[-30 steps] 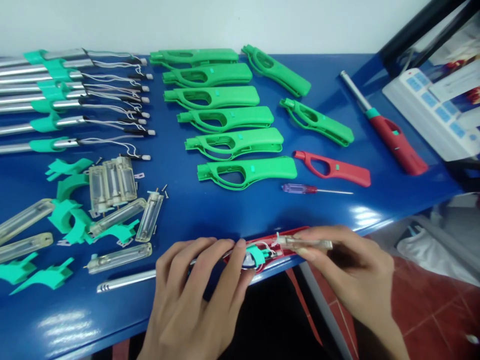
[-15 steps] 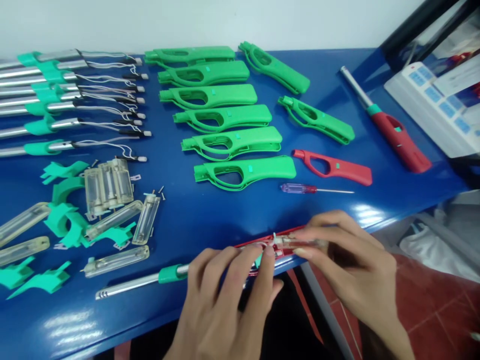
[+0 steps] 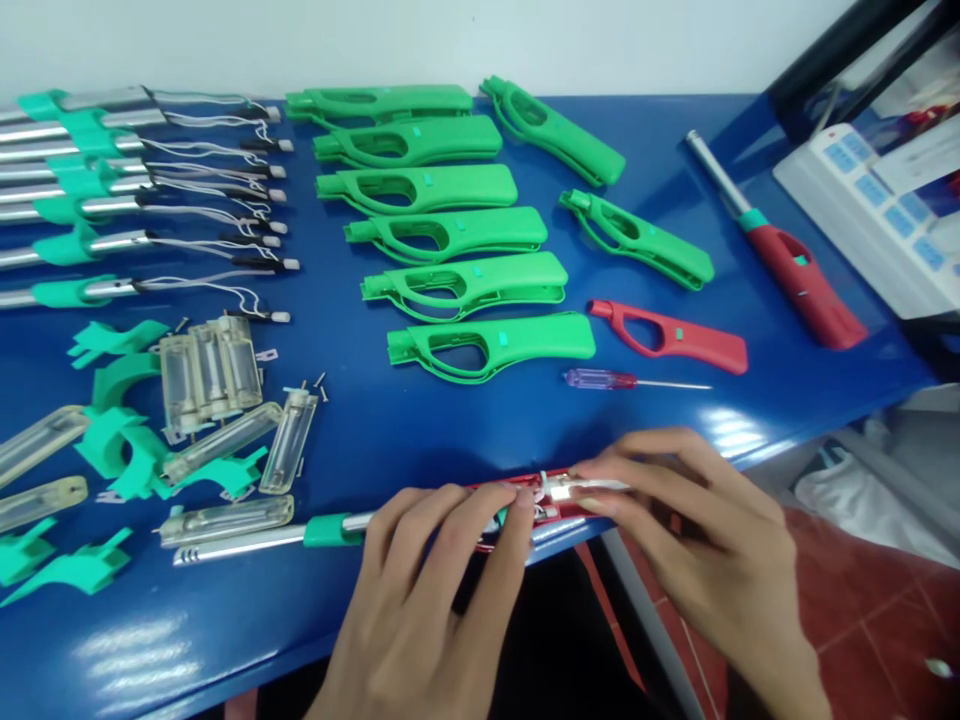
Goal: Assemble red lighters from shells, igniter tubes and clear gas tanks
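Note:
My left hand [image 3: 427,590] closes over an opened red lighter housing [image 3: 556,475] at the table's front edge. A long metal barrel [image 3: 240,545] with a teal trigger piece [image 3: 326,531] sticks out to the left of that hand. Thin white wires show inside the housing by my left fingertips. With thumb and fingers, my right hand [image 3: 705,530] pinches a clear fuel tank [image 3: 564,489] at the housing's right part. My fingers hide much of the housing and the tank's far end.
Several green housings [image 3: 491,336] lie behind my hands, with a red housing half [image 3: 697,344], a screwdriver [image 3: 604,379] and an assembled red lighter [image 3: 806,285]. At left are wired metal barrels [image 3: 112,290], loose clear tanks [image 3: 289,440] and teal triggers [image 3: 124,450]. A white power strip [image 3: 862,220] stands right.
The red housing and barrel have shifted slightly left with my left hand. My right fingers have moved a little left with the tank. The view has shifted slightly too.

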### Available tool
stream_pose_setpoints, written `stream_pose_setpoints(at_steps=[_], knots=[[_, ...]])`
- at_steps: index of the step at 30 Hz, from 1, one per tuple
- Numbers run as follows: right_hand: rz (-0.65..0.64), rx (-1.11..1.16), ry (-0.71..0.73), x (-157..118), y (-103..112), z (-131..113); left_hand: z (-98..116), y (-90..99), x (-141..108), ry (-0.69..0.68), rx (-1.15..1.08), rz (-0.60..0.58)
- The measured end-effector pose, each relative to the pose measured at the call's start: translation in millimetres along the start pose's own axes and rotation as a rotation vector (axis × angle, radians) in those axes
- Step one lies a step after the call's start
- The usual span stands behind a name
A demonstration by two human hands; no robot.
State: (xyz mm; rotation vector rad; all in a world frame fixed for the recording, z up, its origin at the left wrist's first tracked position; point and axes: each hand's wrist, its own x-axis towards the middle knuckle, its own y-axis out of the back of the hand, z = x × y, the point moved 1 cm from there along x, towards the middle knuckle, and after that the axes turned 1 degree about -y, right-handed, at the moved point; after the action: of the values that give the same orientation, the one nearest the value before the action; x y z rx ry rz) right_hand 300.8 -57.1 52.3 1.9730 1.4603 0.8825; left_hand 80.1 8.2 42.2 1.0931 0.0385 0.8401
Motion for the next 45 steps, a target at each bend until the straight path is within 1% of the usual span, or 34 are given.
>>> stream_pose_setpoints(at_steps=[7,15,23,27,30,34,39,42,45], knots=[[-0.023,-0.043,0.078,-2,0,4,1,1.1,0,0.002,0.001,-0.002],[-0.022,-0.050,0.109,-5,2,3,2,0.0,1,0.002,0.028,-0.021],[-0.041,-0.027,0.076,-7,2,2,3,-1.3,3,0.004,0.060,-0.013],[-0.039,0.006,0.071,-3,4,2,2,-5.0,3,-0.002,0.032,0.026],[-0.032,0.029,0.061,0,4,2,1,-8.2,3,-0.015,0.023,0.048],[-0.030,0.052,0.044,1,3,3,0,-8.6,2,-0.039,0.055,0.024],[-0.021,0.048,0.056,2,1,1,0,-7.0,3,-0.067,0.097,0.062],[-0.038,0.029,0.021,2,1,-2,3,-8.5,2,-0.067,0.095,0.063],[-0.055,0.016,-0.025,2,7,-1,6,-5.8,-2,-0.037,0.056,0.109]])
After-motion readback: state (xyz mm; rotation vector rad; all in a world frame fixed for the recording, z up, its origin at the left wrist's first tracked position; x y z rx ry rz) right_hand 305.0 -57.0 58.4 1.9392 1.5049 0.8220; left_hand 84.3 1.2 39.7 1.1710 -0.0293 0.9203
